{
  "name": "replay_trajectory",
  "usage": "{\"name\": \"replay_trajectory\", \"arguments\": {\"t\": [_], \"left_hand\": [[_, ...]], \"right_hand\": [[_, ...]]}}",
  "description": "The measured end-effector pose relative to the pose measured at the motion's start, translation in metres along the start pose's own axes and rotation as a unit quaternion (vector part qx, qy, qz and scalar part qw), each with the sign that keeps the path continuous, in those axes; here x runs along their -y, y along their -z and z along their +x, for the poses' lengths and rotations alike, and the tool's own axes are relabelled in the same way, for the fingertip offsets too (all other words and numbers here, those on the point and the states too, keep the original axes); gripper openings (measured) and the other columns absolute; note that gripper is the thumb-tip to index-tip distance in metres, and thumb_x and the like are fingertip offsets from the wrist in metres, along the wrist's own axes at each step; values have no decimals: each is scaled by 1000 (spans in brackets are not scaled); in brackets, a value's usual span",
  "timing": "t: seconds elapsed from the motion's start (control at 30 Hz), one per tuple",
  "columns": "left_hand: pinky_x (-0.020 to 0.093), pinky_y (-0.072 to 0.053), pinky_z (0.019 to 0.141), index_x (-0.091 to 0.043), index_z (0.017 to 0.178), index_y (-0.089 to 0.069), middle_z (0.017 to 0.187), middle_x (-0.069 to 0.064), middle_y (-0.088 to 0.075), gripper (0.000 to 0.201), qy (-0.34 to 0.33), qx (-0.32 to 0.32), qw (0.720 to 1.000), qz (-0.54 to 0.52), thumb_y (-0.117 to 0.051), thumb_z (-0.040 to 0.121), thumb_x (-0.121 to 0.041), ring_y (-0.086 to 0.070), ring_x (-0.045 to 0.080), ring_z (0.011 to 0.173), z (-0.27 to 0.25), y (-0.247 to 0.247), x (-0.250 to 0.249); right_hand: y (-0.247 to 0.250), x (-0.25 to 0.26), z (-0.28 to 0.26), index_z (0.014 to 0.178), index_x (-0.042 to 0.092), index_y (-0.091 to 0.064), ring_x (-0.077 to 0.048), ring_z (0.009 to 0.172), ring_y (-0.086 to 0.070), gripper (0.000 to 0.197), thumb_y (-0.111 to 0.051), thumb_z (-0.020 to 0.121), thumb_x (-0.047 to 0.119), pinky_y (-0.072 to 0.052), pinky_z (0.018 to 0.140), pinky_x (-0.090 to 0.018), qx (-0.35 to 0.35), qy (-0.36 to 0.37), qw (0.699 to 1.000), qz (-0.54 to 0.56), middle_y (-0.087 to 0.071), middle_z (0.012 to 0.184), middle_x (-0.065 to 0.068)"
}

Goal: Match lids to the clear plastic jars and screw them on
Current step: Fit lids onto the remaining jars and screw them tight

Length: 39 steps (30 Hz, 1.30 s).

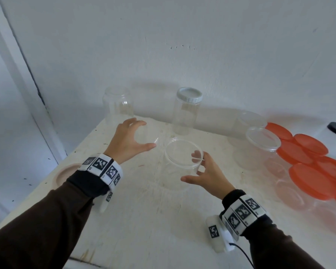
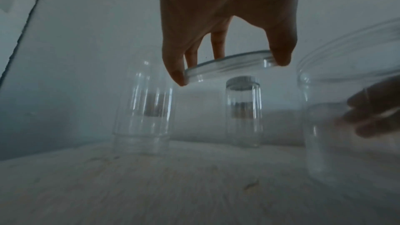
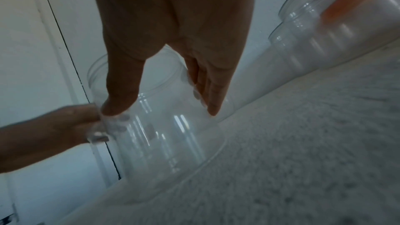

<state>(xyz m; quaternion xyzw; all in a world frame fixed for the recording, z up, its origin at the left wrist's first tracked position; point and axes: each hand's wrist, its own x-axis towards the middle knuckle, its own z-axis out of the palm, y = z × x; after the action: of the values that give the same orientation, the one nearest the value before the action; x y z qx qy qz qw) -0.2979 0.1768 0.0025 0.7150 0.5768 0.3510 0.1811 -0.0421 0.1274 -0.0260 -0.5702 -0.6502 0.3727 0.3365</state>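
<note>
A wide clear jar (image 1: 173, 171) stands open-mouthed on the white table (image 1: 144, 220), near its middle. My right hand (image 1: 191, 166) grips the jar's upper wall from the right, thumb in front and fingers behind; the right wrist view shows that jar (image 3: 164, 126) between thumb and fingers (image 3: 213, 105). My left hand (image 1: 146, 134) hovers just left of the jar's mouth and pinches a flat clear lid (image 1: 155, 141) by its rim. In the left wrist view the lid (image 2: 229, 65) sits tilted between the fingertips, above the table, with the jar (image 2: 346, 109) at the right.
An upside-down clear jar (image 1: 117, 104) and a tall jar with a white lid (image 1: 184, 111) stand by the back wall. Clear-lidded jars (image 1: 262, 140) and several orange-lidded jars (image 1: 308, 179) crowd the right side. The table's left edge has a round cutout (image 1: 66, 171).
</note>
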Motion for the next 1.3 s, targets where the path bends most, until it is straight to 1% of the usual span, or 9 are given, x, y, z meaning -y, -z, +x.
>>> {"name": "replay_trajectory", "arguments": {"t": [0.07, 0.13, 0.2, 0.3, 0.4, 0.5, 0.63, 0.9, 1.3], "left_hand": [[27, -21, 107, -27, 129, -48, 142, -2, -36, 85, -50, -1, 998, -33, -60, 57, -69, -27, 15, 134, -2, 2, -15], [23, -17, 105, -31, 130, -47, 142, -7, -34, 84, -90, 36, 994, -44, -54, 56, -71, -25, 8, 132, -8, 1, -32], [25, -17, 106, -34, 130, -46, 145, -8, -32, 83, -126, 87, 988, -30, -54, 56, -72, -22, 5, 133, -13, -5, -46], [28, -18, 109, -31, 132, -47, 146, -6, -31, 87, -167, 137, 976, 7, -52, 56, -73, -21, 8, 133, -17, -19, -55], [28, -18, 108, -28, 133, -47, 147, -4, -30, 91, -164, 159, 973, 19, -55, 55, -73, -21, 11, 133, -17, -26, -59], [30, -18, 110, -28, 134, -46, 147, -4, -29, 81, -153, 177, 972, 26, -74, 64, -57, -20, 12, 134, -14, -26, -65], [29, -17, 110, -28, 135, -45, 149, -5, -27, 75, -164, 200, 965, 48, -76, 69, -45, -18, 12, 135, -7, -26, -72], [25, -17, 107, -31, 133, -45, 149, -6, -27, 75, -158, 223, 958, 86, -77, 67, -46, -19, 11, 135, 0, -27, -78], [32, -25, 107, -32, 131, -45, 145, -2, -32, 75, -154, 194, 961, 119, -75, 66, -53, -26, 16, 133, -3, -31, -80]], "right_hand": [[0, 0, 0, 134, 12, -36, -10, 121, -44, 91, -85, 60, 27, -43, 89, -18, -3, 1, 1000, -2, -44, 132, 3], [1, 0, 0, 133, 12, -37, -11, 121, -44, 89, -85, 60, 26, -44, 88, -18, -4, 0, 1000, -1, -45, 131, 2], [0, 0, 0, 132, 12, -38, -11, 120, -45, 87, -86, 60, 25, -45, 85, -16, -5, -2, 1000, 0, -45, 130, 2], [0, 1, -1, 132, 12, -38, -12, 119, -47, 86, -86, 61, 24, -45, 83, -16, -6, -2, 1000, 5, -47, 129, 1], [0, 2, -1, 133, 12, -38, -12, 118, -47, 88, -86, 60, 25, -44, 87, -20, -8, -4, 1000, 6, -47, 129, 2], [0, 2, -1, 133, 13, -38, -11, 119, -46, 88, -86, 60, 26, -43, 86, -19, -7, -8, 1000, 9, -47, 129, 3], [0, 3, -2, 133, 14, -36, -10, 117, -46, 88, -86, 61, 26, -42, 83, -15, -3, -12, 1000, 10, -46, 128, 4], [1, 3, -2, 132, 14, -36, -8, 114, -45, 87, -86, 61, 25, -43, 75, -11, -3, -10, 1000, 5, -45, 126, 4], [0, 2, 0, 129, 15, -38, -12, 115, -47, 87, -87, 58, 25, -46, 86, -23, -16, -8, 1000, -3, -47, 125, 3]]}}
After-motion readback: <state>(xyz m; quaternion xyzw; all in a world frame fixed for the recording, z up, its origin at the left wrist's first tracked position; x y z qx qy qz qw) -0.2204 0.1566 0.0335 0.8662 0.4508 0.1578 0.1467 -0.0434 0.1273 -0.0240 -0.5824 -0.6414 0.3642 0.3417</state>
